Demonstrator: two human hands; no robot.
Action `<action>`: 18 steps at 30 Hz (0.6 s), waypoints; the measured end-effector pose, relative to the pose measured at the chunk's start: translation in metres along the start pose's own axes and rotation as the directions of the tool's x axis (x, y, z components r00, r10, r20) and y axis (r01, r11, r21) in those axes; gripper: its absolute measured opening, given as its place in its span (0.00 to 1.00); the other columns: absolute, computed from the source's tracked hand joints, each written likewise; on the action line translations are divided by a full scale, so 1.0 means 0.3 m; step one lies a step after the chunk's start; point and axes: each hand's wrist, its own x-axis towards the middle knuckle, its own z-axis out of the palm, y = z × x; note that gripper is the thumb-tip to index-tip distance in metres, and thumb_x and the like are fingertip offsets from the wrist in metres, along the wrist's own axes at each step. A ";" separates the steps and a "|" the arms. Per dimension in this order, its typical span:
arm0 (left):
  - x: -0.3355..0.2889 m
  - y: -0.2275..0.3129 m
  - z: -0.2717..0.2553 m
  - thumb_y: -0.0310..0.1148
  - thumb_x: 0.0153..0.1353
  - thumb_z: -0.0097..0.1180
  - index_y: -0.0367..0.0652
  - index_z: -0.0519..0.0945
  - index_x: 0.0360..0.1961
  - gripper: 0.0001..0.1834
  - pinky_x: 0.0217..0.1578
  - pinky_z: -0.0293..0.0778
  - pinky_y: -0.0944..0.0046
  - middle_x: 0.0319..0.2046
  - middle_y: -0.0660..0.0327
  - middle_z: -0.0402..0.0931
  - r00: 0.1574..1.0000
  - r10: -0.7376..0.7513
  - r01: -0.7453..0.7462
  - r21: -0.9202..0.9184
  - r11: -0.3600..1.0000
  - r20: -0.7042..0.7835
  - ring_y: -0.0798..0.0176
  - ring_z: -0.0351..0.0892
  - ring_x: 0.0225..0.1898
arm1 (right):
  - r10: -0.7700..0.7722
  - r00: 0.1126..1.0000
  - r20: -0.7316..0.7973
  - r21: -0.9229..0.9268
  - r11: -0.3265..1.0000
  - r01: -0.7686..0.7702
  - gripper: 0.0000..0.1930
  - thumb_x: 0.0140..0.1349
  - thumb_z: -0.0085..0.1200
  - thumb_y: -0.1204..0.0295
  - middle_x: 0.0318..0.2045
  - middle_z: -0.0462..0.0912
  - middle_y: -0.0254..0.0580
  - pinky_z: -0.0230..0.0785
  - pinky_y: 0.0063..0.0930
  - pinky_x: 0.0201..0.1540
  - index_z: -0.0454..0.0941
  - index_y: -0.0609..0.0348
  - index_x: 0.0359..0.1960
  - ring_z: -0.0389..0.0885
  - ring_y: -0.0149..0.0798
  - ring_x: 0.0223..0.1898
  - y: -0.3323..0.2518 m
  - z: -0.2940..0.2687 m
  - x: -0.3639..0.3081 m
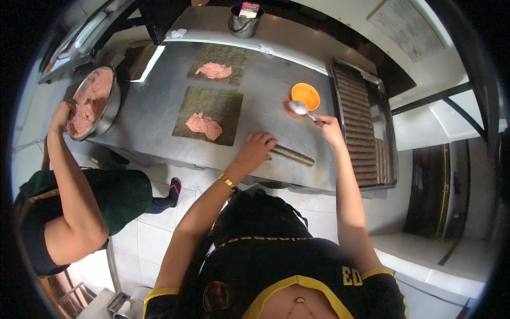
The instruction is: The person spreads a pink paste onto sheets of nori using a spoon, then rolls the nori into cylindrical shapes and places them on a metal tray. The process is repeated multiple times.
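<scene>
Bare steel btwn seaweed sheet [208, 115] & orange bowl [305, 95]; tray [387, 139] blocks right.

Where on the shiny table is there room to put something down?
Bare steel lies between the near seaweed sheet and the orange bowl, and left of that sheet toward the big paste bowl. It is crowded by the finished roll, both hands and the full tray.

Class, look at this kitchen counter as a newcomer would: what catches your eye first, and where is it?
The bright orange bowl stands out at the counter's right, with the right hand holding a spoon just beside it. The left hand rests on a dark rolled seaweed roll at the front edge. Two seaweed sheets, each with a pink dollop, lie mid-counter, and finished rolls fill a tray at right.
</scene>
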 end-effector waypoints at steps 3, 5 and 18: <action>-0.013 -0.044 -0.073 0.34 0.48 0.63 0.46 0.71 0.53 0.28 0.62 0.58 0.52 0.54 0.60 0.68 0.994 -0.020 0.018 0.022 1.000 0.105 0.53 0.64 0.59 | 0.235 0.966 -0.106 0.233 0.950 -0.205 0.18 0.55 0.51 0.82 0.37 0.83 0.39 0.64 0.20 0.49 0.80 0.58 0.48 0.77 0.30 0.40 0.162 -0.018 -0.028; 0.011 -0.056 -0.096 0.33 0.49 0.63 0.46 0.71 0.53 0.28 0.61 0.60 0.53 0.54 0.59 0.69 0.984 -0.013 0.007 0.031 0.999 0.180 0.51 0.66 0.58 | 0.288 0.951 -0.116 0.208 0.943 -0.260 0.19 0.55 0.51 0.81 0.37 0.83 0.38 0.64 0.20 0.49 0.79 0.58 0.50 0.77 0.31 0.40 0.226 -0.032 -0.023; 0.077 -0.039 -0.149 0.31 0.45 0.65 0.45 0.78 0.41 0.19 0.48 0.70 0.55 0.40 0.57 0.76 0.954 -0.044 0.011 0.113 0.994 0.296 0.51 0.75 0.46 | -0.446 0.837 0.318 -0.266 0.806 0.530 0.20 0.48 0.60 0.72 0.45 0.76 0.46 0.66 0.39 0.54 0.76 0.59 0.46 0.73 0.50 0.50 -0.049 0.244 -0.249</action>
